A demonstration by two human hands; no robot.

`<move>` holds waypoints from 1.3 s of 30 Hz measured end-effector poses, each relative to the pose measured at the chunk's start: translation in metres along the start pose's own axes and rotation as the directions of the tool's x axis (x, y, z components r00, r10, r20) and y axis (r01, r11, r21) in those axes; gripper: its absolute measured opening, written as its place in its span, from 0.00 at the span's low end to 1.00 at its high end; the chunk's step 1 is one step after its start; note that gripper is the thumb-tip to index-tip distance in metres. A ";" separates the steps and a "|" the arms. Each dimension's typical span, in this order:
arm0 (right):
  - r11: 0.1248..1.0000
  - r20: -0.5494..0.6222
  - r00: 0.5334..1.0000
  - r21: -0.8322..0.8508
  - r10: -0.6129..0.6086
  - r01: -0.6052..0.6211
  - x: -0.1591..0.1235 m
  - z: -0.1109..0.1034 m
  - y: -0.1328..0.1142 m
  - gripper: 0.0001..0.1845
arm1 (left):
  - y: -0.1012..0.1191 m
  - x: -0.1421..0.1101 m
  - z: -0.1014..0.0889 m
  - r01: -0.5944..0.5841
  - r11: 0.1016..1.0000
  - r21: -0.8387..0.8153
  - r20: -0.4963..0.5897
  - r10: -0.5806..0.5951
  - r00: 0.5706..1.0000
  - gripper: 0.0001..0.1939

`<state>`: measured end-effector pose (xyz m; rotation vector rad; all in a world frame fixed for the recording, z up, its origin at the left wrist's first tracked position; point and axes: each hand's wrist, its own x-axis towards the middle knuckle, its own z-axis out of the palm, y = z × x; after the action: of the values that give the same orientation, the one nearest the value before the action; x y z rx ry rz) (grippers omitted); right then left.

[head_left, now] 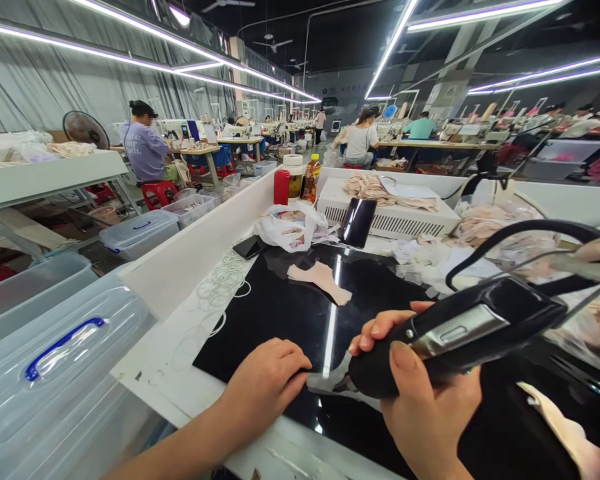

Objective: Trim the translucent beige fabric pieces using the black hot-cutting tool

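Observation:
My right hand [425,393] is wrapped around a black corded hand-held tool [455,333] with a silver panel on its side. The tool's narrow metal tip points left and down, against or just over a translucent film piece [325,381] on the glossy black work surface [280,307]. At the film's left end my left hand [267,377] is closed, thumb and forefinger pinching its edge. Beyond both hands lies a flat beige fabric piece [320,279]. Another beige piece [555,413] sits at the lower right, partly out of view.
Thin pale rings [225,283] lie along the table's left side. Farther back are a white plastic bag [295,227], a propped phone [359,222] and a vented white box [390,210]. The tool's cable [510,230] arches at right. Lidded bins [80,353] stand at left; people sew beyond.

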<state>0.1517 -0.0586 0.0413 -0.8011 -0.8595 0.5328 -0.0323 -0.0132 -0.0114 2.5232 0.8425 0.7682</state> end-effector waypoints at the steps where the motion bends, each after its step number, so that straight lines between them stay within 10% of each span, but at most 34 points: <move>1: 1.000 0.001 1.000 -0.002 -0.001 0.001 0.000 0.000 0.000 0.20 | 0.000 -0.001 -0.002 -0.020 1.000 0.019 -0.013 0.021 1.000 0.06; 11: 1.000 0.041 0.999 0.028 -0.006 0.005 -0.006 0.003 0.003 0.19 | 0.005 -0.008 0.003 -0.366 0.840 0.400 0.037 0.385 0.922 0.11; 19: 0.998 0.091 0.996 0.058 -0.015 0.010 -0.010 0.000 0.007 0.19 | 0.006 0.001 0.009 -0.392 0.768 0.507 0.136 0.378 0.916 0.15; 27: 0.997 0.097 0.995 0.080 0.000 -0.008 -0.013 0.004 0.007 0.20 | -0.003 0.007 0.002 -0.156 0.970 0.185 0.093 0.140 0.986 0.07; 39: 0.999 0.044 0.999 0.032 -0.026 0.024 -0.011 0.009 0.011 0.20 | -0.002 0.006 0.002 -0.097 0.986 0.133 0.109 0.083 0.991 0.07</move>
<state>0.1373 -0.0555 0.0311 -0.7512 -0.8988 0.5426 -0.0279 -0.0075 -0.0116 2.7139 0.7757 0.6194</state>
